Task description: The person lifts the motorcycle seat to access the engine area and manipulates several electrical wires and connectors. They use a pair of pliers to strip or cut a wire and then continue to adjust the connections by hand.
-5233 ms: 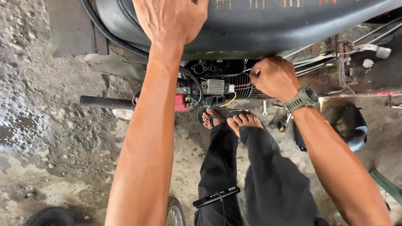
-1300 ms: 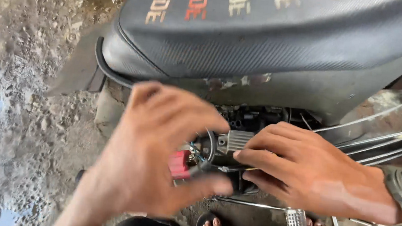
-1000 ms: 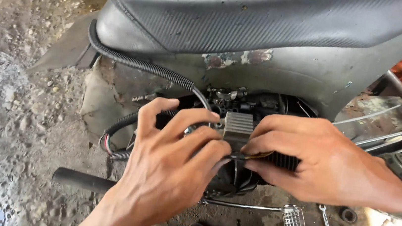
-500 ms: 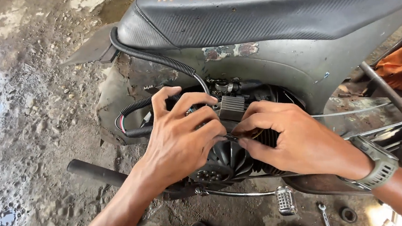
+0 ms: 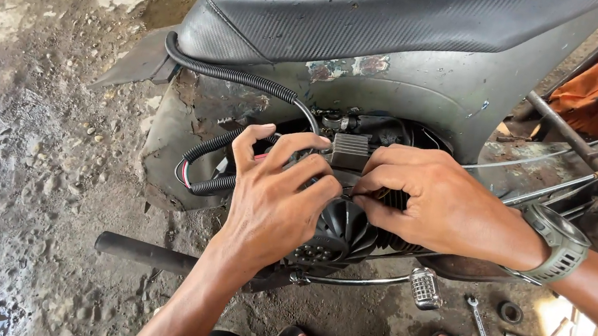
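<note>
Hands meet at the scooter's open side: left hand [image 5: 277,203] grips the black finned cover [image 5: 340,232], right hand [image 5: 436,205] pinches wiring beside the ribbed black module [image 5: 349,151].

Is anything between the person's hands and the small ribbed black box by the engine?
Nothing visible. The left hand and right hand both close in on the ribbed black box, fingertips right at it. The corrugated black hose loops to the left, clear of the fingers; the fan cover sits below.
</note>
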